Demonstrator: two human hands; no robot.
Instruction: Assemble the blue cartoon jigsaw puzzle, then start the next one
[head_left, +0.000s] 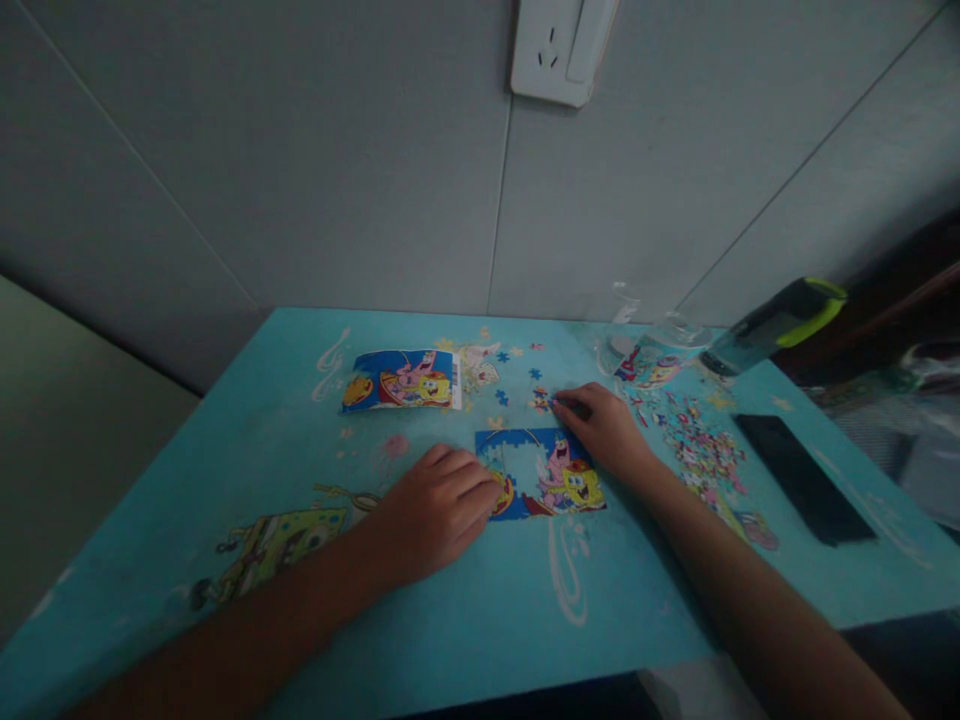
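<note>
A partly assembled jigsaw puzzle [577, 485] lies flat on the table, with a gap in its middle where the pale surface shows. My left hand [446, 505] rests at its left edge, fingers curled and tips pressed on the puzzle. Just beyond the upper right corner, my right hand [600, 425] has thumb and forefinger closed on a small puzzle piece at a cluster of loose pieces [540, 400]. More single blue pieces [535, 373] are scattered behind the puzzle. A picture card [401, 380] with the same cartoon scene lies to the back left.
A heap of loose pieces [701, 445] spreads right of my right forearm, beside a black phone-like slab [802, 478]. Behind stand a clear plastic container [667, 350], a small clear bottle [622, 320] and a dark tumbler [772, 325]. A wall [375, 200] borders the table's far edge.
</note>
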